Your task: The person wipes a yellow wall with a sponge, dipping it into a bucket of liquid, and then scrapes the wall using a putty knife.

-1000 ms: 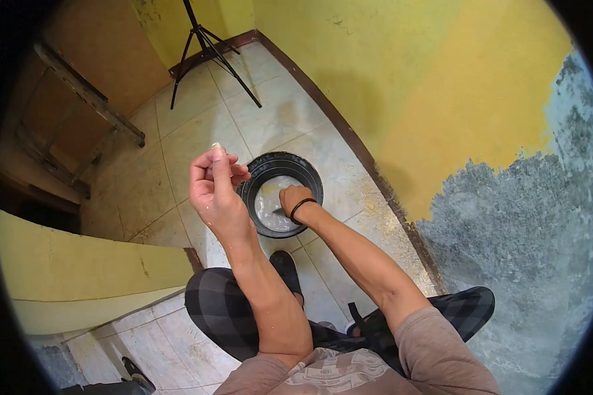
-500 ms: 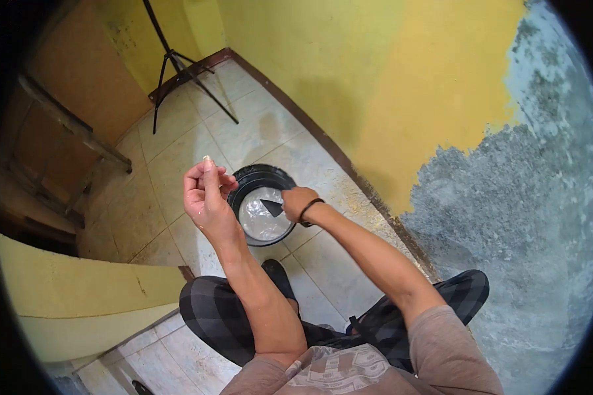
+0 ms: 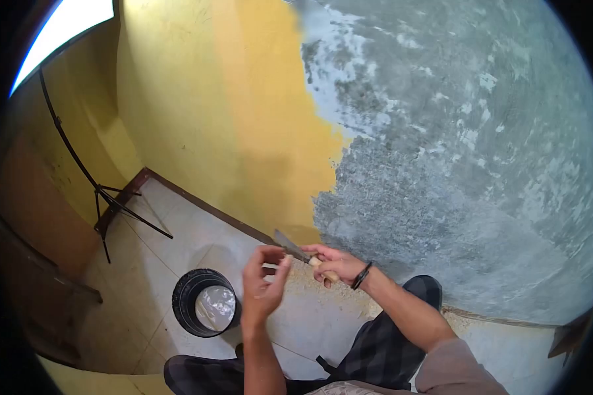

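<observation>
My right hand (image 3: 336, 263) grips a putty knife by its pale wooden handle (image 3: 325, 270). The knife's dark metal blade (image 3: 290, 244) points up and to the left, in front of the wall. My left hand (image 3: 263, 280) is raised beside the blade, with fingers bent and thumb and index tips close together. A small pale spot shows at the thumb tip; I cannot make out whether it is a bit of material. Left of my hands, a black bucket (image 3: 182, 309) stands on the floor with a whitish wet mix (image 3: 217, 307) inside.
Ahead is a wall with yellow paint (image 3: 263, 118) on the left and rough grey plaster (image 3: 402, 204) on the right. Pale crumbs (image 3: 349, 296) lie along its foot. A black tripod stand (image 3: 102, 191) stands in the corner, and wooden furniture (image 3: 46, 270) at the left.
The putty knife has come up out of the bucket in my right hand, moving right towards the wall. My left hand is now beside the blade. The view has turned right.
</observation>
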Tool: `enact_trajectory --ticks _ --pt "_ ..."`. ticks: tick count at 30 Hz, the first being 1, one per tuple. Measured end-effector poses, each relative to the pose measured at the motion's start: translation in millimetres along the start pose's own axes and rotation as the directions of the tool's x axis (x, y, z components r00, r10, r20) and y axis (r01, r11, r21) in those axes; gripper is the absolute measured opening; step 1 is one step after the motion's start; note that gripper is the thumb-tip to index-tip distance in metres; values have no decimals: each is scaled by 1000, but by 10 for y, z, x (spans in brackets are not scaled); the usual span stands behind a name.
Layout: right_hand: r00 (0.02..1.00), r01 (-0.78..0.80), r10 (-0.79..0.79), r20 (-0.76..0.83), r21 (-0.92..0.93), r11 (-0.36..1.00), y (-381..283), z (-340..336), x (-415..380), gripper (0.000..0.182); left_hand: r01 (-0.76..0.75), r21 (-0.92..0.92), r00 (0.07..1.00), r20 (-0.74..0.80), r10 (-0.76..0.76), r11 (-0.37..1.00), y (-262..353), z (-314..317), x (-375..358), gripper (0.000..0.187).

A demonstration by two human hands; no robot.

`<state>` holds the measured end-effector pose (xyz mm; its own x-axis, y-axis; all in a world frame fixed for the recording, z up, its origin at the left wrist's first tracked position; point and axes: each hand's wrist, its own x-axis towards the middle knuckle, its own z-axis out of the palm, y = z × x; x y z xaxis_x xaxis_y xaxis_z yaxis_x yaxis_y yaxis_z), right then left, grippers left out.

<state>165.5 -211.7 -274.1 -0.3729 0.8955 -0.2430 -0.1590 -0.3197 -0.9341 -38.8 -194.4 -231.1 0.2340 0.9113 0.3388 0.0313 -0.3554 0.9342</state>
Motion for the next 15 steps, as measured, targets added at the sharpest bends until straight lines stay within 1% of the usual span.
enact_trajectory --ticks 1,3,4,5,6,8,9,11,12,13,15 --pt "1000 11 -11 8 12 1000 2 -16 -8 57 -53 85 999 4 53 995 44 137 18 17" --pt "995 -4 19 -103 143 990 21 -6 -71 59 -245 200 966 -28 256 949 9 382 115 18" --pt "984 26 -17 -177 50 998 -94 60 -128 56 -280 220 958 -4 288 934 64 479 198 17" --pt "985 25 -15 -174 53 998 -155 45 -157 56 -314 238 948 18 319 919 124 565 300 17" --pt "976 56 -42 -215 60 997 -196 24 -191 55 -308 240 949 18 314 920 192 657 438 17" --pt "945 129 -106 -309 53 990 -155 -36 -234 53 -552 281 823 30 567 785 298 817 658 16" --pt "946 121 -99 -309 52 991 -136 -54 -269 53 -546 280 826 24 562 790 273 880 661 16" --pt "904 189 -179 -389 -14 982 -225 -37 -361 54 -584 363 758 -78 648 726 190 988 685 14" --pt "905 183 -179 -387 -26 983 -287 -15 -413 54 -561 356 783 -63 618 747 163 990 599 15" --pt "889 194 -188 -418 -29 981 -345 21 -470 56 -561 352 782 -74 619 749 104 1024 548 15" --pt "871 192 -189 -454 -40 981 -330 17 -528 58 -357 233 905 -152 396 905 -54 1131 443 20"
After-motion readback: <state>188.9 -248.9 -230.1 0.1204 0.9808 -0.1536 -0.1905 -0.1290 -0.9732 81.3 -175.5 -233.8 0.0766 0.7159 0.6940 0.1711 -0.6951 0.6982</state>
